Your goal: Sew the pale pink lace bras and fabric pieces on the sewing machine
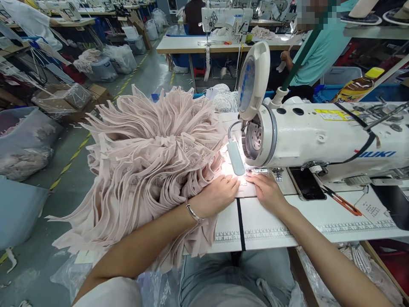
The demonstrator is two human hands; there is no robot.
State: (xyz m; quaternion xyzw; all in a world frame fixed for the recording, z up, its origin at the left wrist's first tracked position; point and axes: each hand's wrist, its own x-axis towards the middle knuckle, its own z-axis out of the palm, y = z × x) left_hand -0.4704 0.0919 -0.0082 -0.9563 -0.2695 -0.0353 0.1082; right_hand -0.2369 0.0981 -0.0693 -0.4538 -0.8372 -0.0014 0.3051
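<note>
Pale pink cloth (246, 190) lies flat on the bench (268, 232), below the head of one white sewing machine (319, 132), in bright light. Both hands touch it near the needle area, one from each side. The left hand (222, 194) lies palm down, its fingers slightly bent and close together, tips resting on the cloth rather than clenched. The right hand (268, 194) also lies palm down, its fingers reaching forward and nearly together, unclenched, beside the presser area; whether its thumb presses anything, I cannot tell. One bracelet (193, 211) circles the left wrist. Left of the machine, one large heap of pink pieces (143, 170) is layered in many folds, too many to count, and it spreads over the bench edge. One small grey lamp (235, 157) hangs just above the fingertips. Right of the right hand are one dark phone (308, 184), one pair of orange-handled snips (347, 204) and one paper slip with writing (370, 208). Behind the machine stands one yellow-capped bottle (361, 85), tilted in view. Farther off, one person in a teal top (322, 55) sits near a second white machine (226, 21).
</note>
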